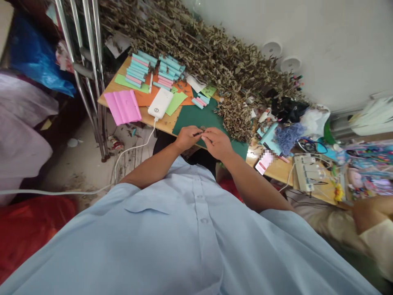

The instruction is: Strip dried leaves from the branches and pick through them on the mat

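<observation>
My left hand (187,138) and my right hand (219,142) meet at the near edge of a dark green mat (196,116). The fingers of both are closed in a pinch around a small bunch of dried leaves (203,128). A thin dark bit shows at the left fingertips; its kind is unclear. Just beyond my right hand lies a heap of loose dried leaves (238,121). Short blue and pink paper rolls (201,100) rest on the mat's far left part.
Stacked paper rolls (136,69), a pink folded sheet (123,107) and a white power bank (160,102) with a cable lie on the left. Dried stalks (196,45) line the wall. A phone (264,163) and power strip (305,172) lie right. Metal crutches (87,73) stand left; another person's arm (373,215) shows right.
</observation>
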`<state>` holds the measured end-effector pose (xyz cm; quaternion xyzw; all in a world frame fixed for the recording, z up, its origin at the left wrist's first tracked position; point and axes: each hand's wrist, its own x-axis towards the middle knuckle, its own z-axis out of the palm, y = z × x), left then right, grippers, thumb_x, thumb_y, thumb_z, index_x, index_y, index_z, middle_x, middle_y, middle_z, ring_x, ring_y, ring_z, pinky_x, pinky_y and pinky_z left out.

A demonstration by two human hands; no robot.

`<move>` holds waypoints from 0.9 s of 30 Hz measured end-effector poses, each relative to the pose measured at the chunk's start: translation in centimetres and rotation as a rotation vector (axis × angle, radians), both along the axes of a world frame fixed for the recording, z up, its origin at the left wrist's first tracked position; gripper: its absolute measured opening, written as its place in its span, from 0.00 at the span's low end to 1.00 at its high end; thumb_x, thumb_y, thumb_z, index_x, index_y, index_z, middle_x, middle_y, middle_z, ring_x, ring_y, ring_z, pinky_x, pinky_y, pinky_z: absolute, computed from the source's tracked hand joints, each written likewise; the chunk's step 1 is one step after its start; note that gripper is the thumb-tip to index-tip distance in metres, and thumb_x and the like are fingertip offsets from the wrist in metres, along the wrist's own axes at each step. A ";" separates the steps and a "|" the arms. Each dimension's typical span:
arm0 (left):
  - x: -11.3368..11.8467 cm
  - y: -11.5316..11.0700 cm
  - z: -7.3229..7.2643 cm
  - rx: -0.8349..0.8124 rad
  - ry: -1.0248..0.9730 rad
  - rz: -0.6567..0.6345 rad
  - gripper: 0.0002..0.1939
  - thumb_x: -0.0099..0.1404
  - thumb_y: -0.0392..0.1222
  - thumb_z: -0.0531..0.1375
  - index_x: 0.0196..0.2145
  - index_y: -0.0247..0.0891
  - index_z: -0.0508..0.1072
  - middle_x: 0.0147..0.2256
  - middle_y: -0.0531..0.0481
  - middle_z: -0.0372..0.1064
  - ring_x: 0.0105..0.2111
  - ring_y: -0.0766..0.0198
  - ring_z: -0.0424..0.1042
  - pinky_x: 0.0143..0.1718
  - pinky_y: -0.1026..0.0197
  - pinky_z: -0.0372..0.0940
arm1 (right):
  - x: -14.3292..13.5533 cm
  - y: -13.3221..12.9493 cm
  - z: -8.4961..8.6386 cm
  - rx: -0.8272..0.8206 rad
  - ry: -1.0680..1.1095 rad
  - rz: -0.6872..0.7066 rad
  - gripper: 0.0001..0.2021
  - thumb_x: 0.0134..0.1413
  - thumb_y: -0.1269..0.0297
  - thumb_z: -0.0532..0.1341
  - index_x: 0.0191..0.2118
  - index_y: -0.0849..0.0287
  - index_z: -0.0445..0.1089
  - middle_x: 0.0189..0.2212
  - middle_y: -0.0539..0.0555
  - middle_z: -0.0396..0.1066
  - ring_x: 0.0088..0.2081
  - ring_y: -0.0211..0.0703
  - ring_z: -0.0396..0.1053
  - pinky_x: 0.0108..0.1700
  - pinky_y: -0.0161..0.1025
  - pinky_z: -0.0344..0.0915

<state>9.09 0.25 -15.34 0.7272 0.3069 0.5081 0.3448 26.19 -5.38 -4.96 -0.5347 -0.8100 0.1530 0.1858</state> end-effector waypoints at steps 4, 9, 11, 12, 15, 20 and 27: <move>-0.2 -0.2 0.2 -0.023 -0.024 -0.050 0.14 0.71 0.48 0.61 0.35 0.37 0.81 0.31 0.47 0.76 0.33 0.64 0.74 0.36 0.62 0.66 | -1.1 0.5 1.0 -0.036 -0.091 -0.058 0.12 0.67 0.57 0.59 0.44 0.54 0.79 0.46 0.57 0.76 0.46 0.50 0.73 0.48 0.45 0.70; -0.3 -0.2 0.4 -0.036 0.000 -0.030 0.16 0.71 0.46 0.60 0.28 0.36 0.77 0.29 0.48 0.73 0.30 0.64 0.71 0.34 0.61 0.65 | -1.6 1.7 1.9 -0.073 -0.185 -0.011 0.10 0.67 0.59 0.60 0.42 0.55 0.78 0.45 0.58 0.76 0.45 0.51 0.74 0.47 0.46 0.70; -0.2 -0.1 0.4 -0.043 0.006 -0.021 0.14 0.70 0.46 0.61 0.29 0.36 0.78 0.29 0.48 0.73 0.30 0.64 0.71 0.34 0.62 0.65 | -1.2 2.0 1.7 -0.074 -0.148 0.054 0.10 0.66 0.61 0.60 0.41 0.56 0.78 0.45 0.58 0.77 0.47 0.51 0.74 0.50 0.47 0.71; -0.2 -0.1 0.4 -0.047 0.007 -0.019 0.13 0.69 0.45 0.62 0.30 0.36 0.79 0.29 0.48 0.74 0.31 0.64 0.72 0.34 0.62 0.65 | -0.8 2.1 1.5 -0.073 -0.106 0.079 0.09 0.66 0.62 0.60 0.42 0.56 0.79 0.45 0.58 0.78 0.48 0.51 0.74 0.52 0.47 0.71; 0.0 0.1 0.3 -0.047 0.016 -0.007 0.10 0.68 0.44 0.63 0.36 0.37 0.82 0.30 0.48 0.75 0.32 0.64 0.73 0.36 0.62 0.66 | 0.2 1.8 0.4 -0.043 0.056 0.084 0.11 0.66 0.62 0.60 0.45 0.54 0.80 0.47 0.57 0.79 0.51 0.50 0.75 0.56 0.48 0.71; 0.1 0.2 -0.1 -0.032 0.045 0.018 0.07 0.67 0.40 0.64 0.37 0.38 0.83 0.32 0.47 0.78 0.34 0.64 0.75 0.38 0.62 0.67 | 0.9 0.5 -1.0 0.014 0.142 0.056 0.14 0.69 0.59 0.57 0.47 0.53 0.81 0.49 0.56 0.79 0.52 0.48 0.76 0.59 0.47 0.71; -0.1 0.0 0.1 -0.006 0.023 -0.015 0.10 0.69 0.45 0.63 0.37 0.37 0.82 0.32 0.47 0.77 0.33 0.64 0.75 0.36 0.63 0.66 | -0.2 0.8 0.2 -0.026 -0.033 0.039 0.15 0.70 0.64 0.54 0.44 0.56 0.79 0.46 0.59 0.78 0.51 0.51 0.74 0.56 0.47 0.70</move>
